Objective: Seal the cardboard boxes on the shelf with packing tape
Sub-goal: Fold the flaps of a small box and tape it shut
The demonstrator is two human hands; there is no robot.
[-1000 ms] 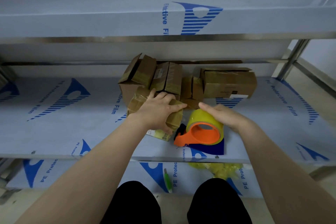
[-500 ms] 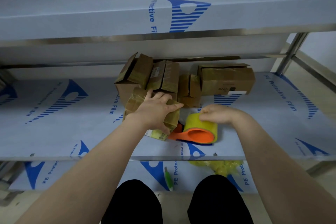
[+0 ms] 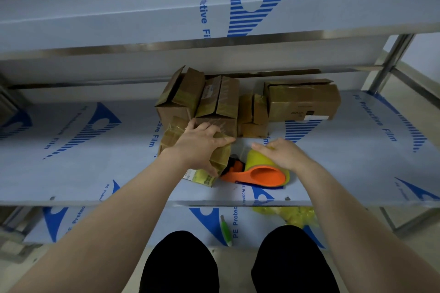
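On the middle shelf [image 3: 95,162], my left hand [image 3: 197,147] grips a small cardboard box [image 3: 172,133] wrapped in yellowish tape, fingers spread over its top and thumb at its near edge. Just right of it lies an orange tape dispenser [image 3: 259,175] with a yellow tape roll [image 3: 257,159]; my right hand [image 3: 283,154] holds it from above, fingers over the roll. Behind stand more boxes: an open-flapped one [image 3: 183,95], a taped one [image 3: 221,100], a small one [image 3: 252,112] and a long one [image 3: 302,100].
An upper shelf [image 3: 142,19] overhangs the boxes closely. A metal post [image 3: 390,59] stands at the back right. On the lower shelf lie a green cutter [image 3: 225,231] and crumpled yellow tape [image 3: 295,215]. My knees are below, in front of the rack.
The dispenser has tipped from standing on edge to lying lower on the shelf, with my right hand settling over the roll. My left hand has stayed on the small box.
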